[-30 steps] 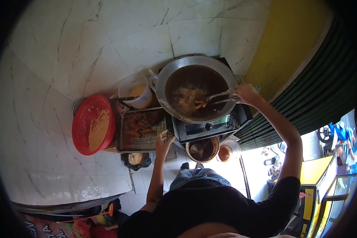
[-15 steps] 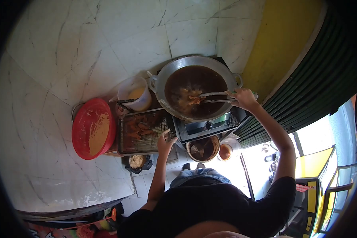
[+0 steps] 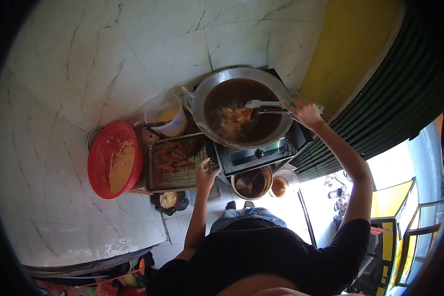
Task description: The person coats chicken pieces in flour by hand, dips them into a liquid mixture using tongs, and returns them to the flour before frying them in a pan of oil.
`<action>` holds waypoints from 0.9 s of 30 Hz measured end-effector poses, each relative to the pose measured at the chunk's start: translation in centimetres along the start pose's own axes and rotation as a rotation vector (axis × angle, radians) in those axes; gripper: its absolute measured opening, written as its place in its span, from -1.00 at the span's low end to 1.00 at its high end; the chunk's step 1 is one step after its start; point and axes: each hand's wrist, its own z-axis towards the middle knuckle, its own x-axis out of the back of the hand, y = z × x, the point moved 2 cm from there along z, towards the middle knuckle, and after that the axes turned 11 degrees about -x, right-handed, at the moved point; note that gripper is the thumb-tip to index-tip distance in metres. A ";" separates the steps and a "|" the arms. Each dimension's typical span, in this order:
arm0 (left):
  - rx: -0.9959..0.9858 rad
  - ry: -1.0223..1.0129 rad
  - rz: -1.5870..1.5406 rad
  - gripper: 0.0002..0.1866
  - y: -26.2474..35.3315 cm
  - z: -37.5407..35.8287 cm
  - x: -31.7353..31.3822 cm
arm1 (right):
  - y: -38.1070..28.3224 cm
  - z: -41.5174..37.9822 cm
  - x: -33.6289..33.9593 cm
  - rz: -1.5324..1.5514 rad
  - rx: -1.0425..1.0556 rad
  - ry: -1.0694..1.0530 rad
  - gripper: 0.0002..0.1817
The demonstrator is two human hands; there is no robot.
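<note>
My right hand [image 3: 304, 113] grips metal tongs [image 3: 269, 104] over the wide wok [image 3: 284, 91] of dark oil. The tips of the tongs are right at a browned, battered piece of food [image 3: 241, 116], with pale bubbles around it. My left hand [image 3: 207, 173] is beside the right end of the wire-racked tray [image 3: 182, 189], thumb and fingers apart, with whitish residue on the fingertips. Several browned fried pieces [image 3: 173, 160] lie on the rack.
The wok sits on a gas stove [image 3: 251, 162]. Left of it stand a whitish jug [image 3: 180, 126] and a red basin [image 3: 92, 163] with pale batter. Below are a pot [image 3: 269, 185] of dark liquid, a container [image 3: 279, 186] of orange-brown liquid and a black bag [image 3: 182, 203].
The tongs have turned and shifted slightly upward, and more of the browned piece shows at their tips. My left hand stays at the tray's end.
</note>
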 end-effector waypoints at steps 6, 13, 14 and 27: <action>0.076 -0.048 -0.075 -0.30 -0.7 0.2 0.0 | -0.3 -0.1 -0.5 0.025 0.017 0.041 -0.45; 0.090 -0.049 -0.123 -0.30 -0.4 0.2 -0.1 | -1.9 -1.0 -1.4 0.090 -0.043 -0.072 -0.42; 0.081 -0.046 -0.128 -0.31 -0.3 0.2 -0.1 | -2.1 -1.0 -1.5 0.102 -0.061 -0.087 -0.42; 0.044 -0.020 -0.149 -0.32 -1.4 0.1 -0.4 | -2.7 -1.7 -0.8 0.091 -0.082 -0.068 -0.41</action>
